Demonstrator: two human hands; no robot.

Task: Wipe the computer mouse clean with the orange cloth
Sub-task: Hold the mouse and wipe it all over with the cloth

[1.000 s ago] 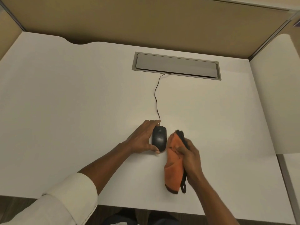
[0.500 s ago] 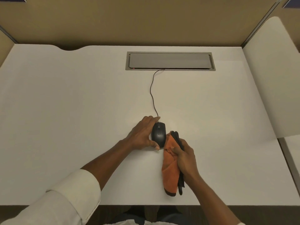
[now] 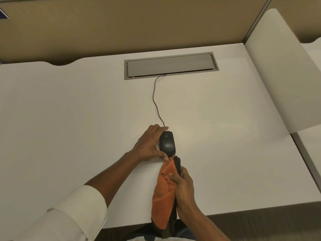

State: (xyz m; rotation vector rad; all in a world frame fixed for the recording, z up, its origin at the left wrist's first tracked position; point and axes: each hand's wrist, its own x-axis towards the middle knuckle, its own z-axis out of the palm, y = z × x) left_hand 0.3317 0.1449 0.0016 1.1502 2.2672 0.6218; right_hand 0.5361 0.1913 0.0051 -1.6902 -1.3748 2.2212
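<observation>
- Computer mouse [image 3: 167,142]: near counter [image 3: 69,110] front edge, steadied by left hand [image 3: 149,145], grip curled on it.
- Orange cloth [image 3: 164,192]: clamped in right hand [image 3: 184,188]; now drawn back from mouse side to rear tip, wipe ongoing.

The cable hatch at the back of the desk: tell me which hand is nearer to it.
Left. The left hand grips the mouse, below the cable hatch; the right hand holds the orange cloth nearer the desk's front edge.

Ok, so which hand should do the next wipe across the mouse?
The right hand, probably. It already grips the orange cloth, whose top end sits at the near end of the mouse. The left hand is cupped along the mouse's left side, steadying it on the desk.
</observation>
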